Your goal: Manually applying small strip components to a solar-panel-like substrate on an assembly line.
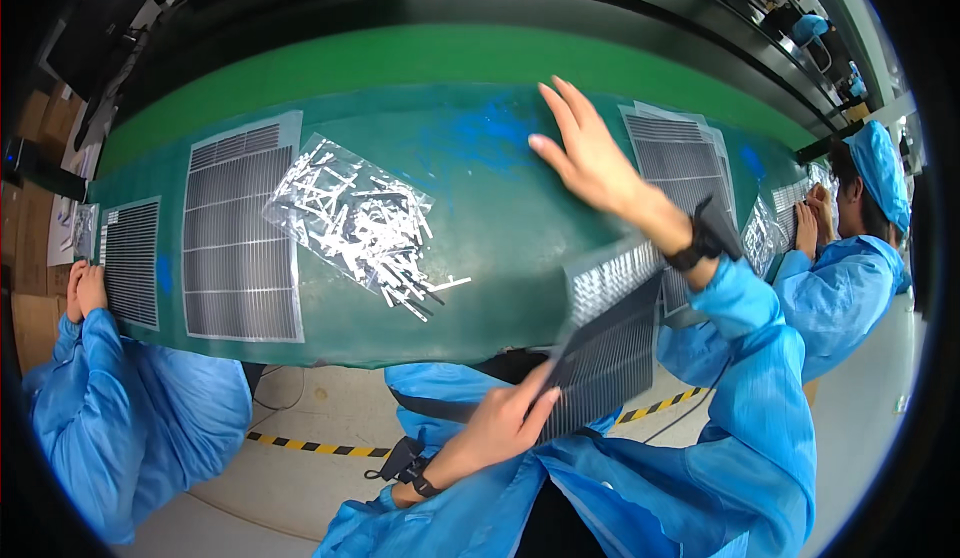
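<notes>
My left hand is closed on the near edge of a dark flexible sheet with fine parallel stripes. The sheet is tilted and hangs partly past the table's front edge, and its far part shows short pale strips. My right hand is held out over the green tabletop with fingers apart and nothing in it; its forearm passes above the sheet's far corner. To the left of it, a clear plastic bag lies with many small white and black strips on it and spilling from its near corner.
A large striped sheet lies left of the bag, and stacked striped sheets lie at the right. Co-workers in blue sit at the left and right, handling similar sheets. A dark rail runs behind the green table.
</notes>
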Demonstrator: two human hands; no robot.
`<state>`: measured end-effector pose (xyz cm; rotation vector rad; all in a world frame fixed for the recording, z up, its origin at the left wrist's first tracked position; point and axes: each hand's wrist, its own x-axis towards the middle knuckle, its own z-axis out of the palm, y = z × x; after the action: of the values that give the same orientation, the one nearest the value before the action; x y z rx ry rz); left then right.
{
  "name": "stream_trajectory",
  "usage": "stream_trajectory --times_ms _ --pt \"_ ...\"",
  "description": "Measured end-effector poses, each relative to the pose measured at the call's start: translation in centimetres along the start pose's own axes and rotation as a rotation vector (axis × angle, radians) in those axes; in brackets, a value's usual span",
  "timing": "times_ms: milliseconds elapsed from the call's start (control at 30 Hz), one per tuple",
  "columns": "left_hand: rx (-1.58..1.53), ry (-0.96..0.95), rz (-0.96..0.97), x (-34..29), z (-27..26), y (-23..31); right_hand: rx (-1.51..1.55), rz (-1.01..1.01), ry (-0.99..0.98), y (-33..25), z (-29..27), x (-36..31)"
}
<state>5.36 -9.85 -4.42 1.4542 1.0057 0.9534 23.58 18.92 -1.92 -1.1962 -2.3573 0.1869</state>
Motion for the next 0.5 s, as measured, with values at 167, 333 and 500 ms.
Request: stream_trajectory --times_ms 167,333,500 --pt "0.076 -0.077 0.213 -3.5 -2.5 -2.1 -0.254 0.082 -0.146 -5.1 4.0 -2.0" --pt "0.125 0.116 0.137 -6.2 -4.4 -0.5 -0.022 0.145 -0.078 -11.4 8.9 3.5" --pt "0.084 0.087 0.111 -6.3 -4.8 -0.9 0.190 0.121 -0.075 -11.1 8.1 4.2"
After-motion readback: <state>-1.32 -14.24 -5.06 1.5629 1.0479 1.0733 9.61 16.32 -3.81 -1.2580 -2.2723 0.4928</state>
